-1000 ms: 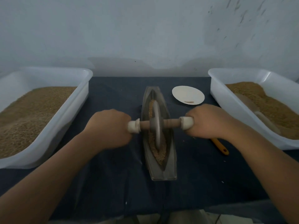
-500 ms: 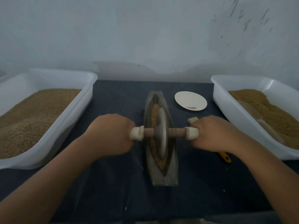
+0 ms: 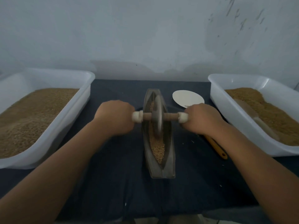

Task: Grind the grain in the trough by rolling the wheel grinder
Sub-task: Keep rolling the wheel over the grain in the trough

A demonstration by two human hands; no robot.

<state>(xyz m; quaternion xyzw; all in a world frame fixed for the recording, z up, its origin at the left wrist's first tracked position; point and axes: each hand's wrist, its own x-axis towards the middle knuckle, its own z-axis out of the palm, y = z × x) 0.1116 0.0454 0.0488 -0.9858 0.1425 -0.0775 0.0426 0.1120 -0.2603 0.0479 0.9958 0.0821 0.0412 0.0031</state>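
Observation:
A grey boat-shaped trough (image 3: 169, 168) lies lengthwise on the dark cloth in the middle of the table. Brown grain (image 3: 157, 148) fills its near half. The wheel grinder (image 3: 157, 117) stands upright in the trough's far half, its wooden axle crossing left to right. My left hand (image 3: 115, 118) grips the left handle of the axle. My right hand (image 3: 202, 118) grips the right handle. A white cap shows at each hand's inner side.
A white tub (image 3: 84, 88) of grain stands at the left, another white tub (image 3: 226, 104) of grain with a scoop in it at the right. A white dish (image 3: 186, 97) sits behind my right hand. A yellow-handled tool (image 3: 216, 147) lies under my right forearm.
The wheel grinder and both hands have rolled away from me along the trough, from its middle toward its far end, uncovering more grain in the near half.

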